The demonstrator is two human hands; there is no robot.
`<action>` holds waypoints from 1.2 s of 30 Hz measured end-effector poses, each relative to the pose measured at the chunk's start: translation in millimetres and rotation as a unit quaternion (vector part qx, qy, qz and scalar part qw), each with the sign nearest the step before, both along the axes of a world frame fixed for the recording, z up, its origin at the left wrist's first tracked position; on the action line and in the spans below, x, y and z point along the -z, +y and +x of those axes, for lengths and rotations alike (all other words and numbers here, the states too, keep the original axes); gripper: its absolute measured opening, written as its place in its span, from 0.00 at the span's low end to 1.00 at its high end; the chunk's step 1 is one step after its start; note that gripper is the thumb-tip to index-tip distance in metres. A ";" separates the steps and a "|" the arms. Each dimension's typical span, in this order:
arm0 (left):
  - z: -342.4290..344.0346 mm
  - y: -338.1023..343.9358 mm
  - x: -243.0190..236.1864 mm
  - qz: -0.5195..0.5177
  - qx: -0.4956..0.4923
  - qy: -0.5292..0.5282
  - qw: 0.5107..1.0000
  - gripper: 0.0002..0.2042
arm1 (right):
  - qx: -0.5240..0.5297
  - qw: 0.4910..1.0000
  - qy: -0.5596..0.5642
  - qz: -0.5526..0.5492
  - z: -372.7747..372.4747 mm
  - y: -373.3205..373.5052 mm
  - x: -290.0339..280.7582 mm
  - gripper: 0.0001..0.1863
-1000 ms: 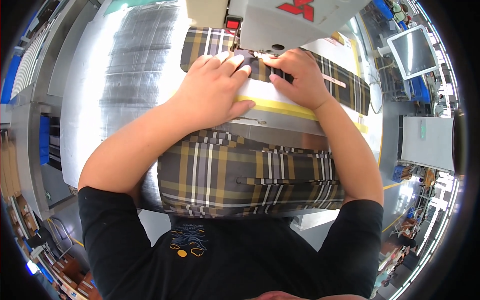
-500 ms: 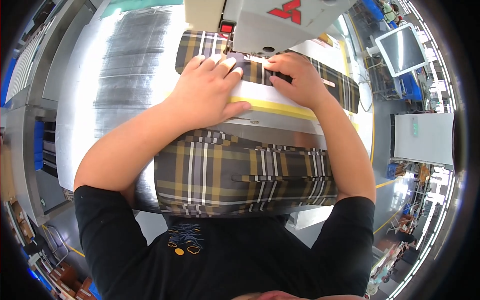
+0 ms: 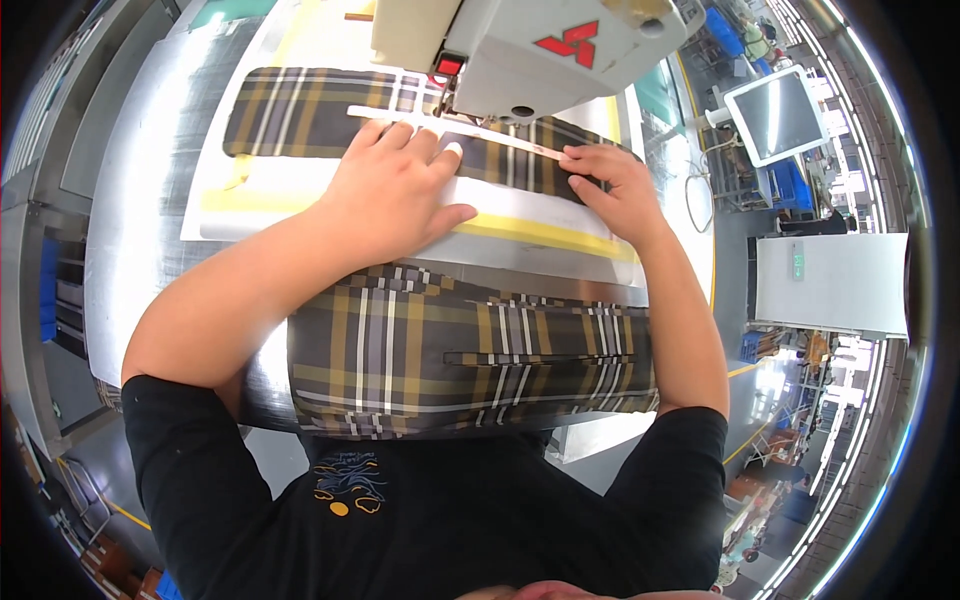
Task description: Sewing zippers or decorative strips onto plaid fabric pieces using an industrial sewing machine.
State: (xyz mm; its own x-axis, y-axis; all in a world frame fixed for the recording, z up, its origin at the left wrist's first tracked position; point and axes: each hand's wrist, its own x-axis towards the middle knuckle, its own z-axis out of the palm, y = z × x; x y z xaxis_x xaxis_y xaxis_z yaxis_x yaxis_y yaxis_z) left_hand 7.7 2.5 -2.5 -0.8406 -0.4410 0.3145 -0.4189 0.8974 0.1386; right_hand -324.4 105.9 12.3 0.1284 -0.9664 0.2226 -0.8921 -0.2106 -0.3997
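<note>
A plaid fabric panel (image 3: pixel 290 120) lies under the head of a sewing machine (image 3: pixel 540 60). It rests on a white sheet with yellow bands (image 3: pixel 560 232). Across the panel runs a narrow white strip (image 3: pixel 500 137), passing close below the machine's needle area. My left hand (image 3: pixel 395 190) lies palm down at the panel's near edge, its fingers stretched out and touching the cloth below the strip. At the strip's right end, my right hand (image 3: pixel 617 188) rests its fingertips, thumb apart from the forefinger. What lies beneath the fingertips is hidden.
Another plaid piece with a slit-like line (image 3: pixel 470 350) drapes over the table's near edge, against my body. A shiny metal surface (image 3: pixel 150 170) extends to the left. To the right stand a white-framed screen (image 3: pixel 778 115) and a pale cabinet (image 3: pixel 830 285).
The panel and its white sheet have shifted left under the machine head. The white strip now shows along much more of its length. Both hands remain on the work.
</note>
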 end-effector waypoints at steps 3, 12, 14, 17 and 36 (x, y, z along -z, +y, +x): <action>2.0 -0.5 -0.1 0.002 -0.004 -0.005 1.000 0.29 | 0.009 0.999 -0.027 0.034 16.8 -6.6 -2.8 0.15; 2.0 -2.3 0.4 0.001 0.009 0.002 1.000 0.28 | -0.097 0.994 0.050 0.000 59.8 -23.6 7.5 0.18; 1.5 -3.4 1.5 0.005 0.011 -0.012 1.000 0.28 | -0.098 0.994 0.050 -0.005 63.0 -25.8 7.2 0.18; 4.1 -6.1 8.5 -0.016 0.013 0.007 1.000 0.30 | -0.102 0.994 0.042 -0.025 63.8 -29.9 16.5 0.18; -1.1 -7.7 6.1 0.046 -0.001 -0.067 0.997 0.33 | -0.068 0.989 0.051 -0.120 65.5 -27.9 30.3 0.15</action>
